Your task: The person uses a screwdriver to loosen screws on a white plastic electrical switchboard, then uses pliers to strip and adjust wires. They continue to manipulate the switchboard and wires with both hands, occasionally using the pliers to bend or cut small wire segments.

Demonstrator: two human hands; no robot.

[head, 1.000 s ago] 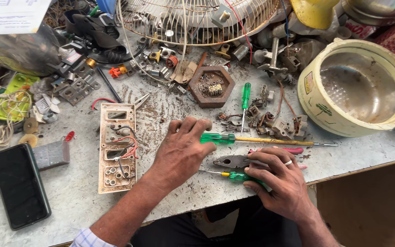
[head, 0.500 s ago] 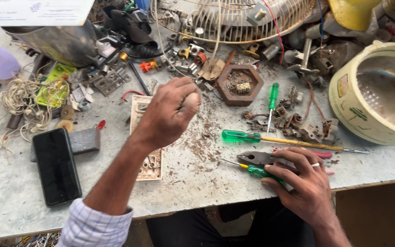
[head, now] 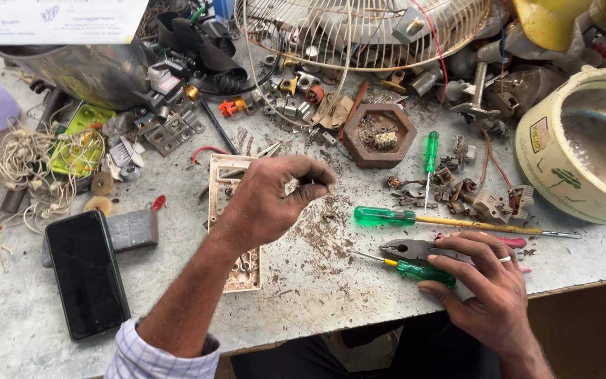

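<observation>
Near the desk's [head: 317, 295] front edge, our right hand [head: 489, 291] rests fingers loosely on the small green screwdriver [head: 415, 268], while our left hand [head: 271, 200] hovers, fingertips pinched together.

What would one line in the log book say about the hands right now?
left hand: raised over switch board, fingertips pinched | right hand: resting on green screwdriver and pliers | bench: cluttered

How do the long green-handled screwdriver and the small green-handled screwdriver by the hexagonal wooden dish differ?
The long green-handled screwdriver lies nearly crosswise on the bench; the small green-handled screwdriver lies nearly front to back, tip toward the person. The long one has a yellowish shaft, far longer than the small one's short shaft. The long one is nearer the right hand. Both have translucent green handles, and neither is held.
</observation>
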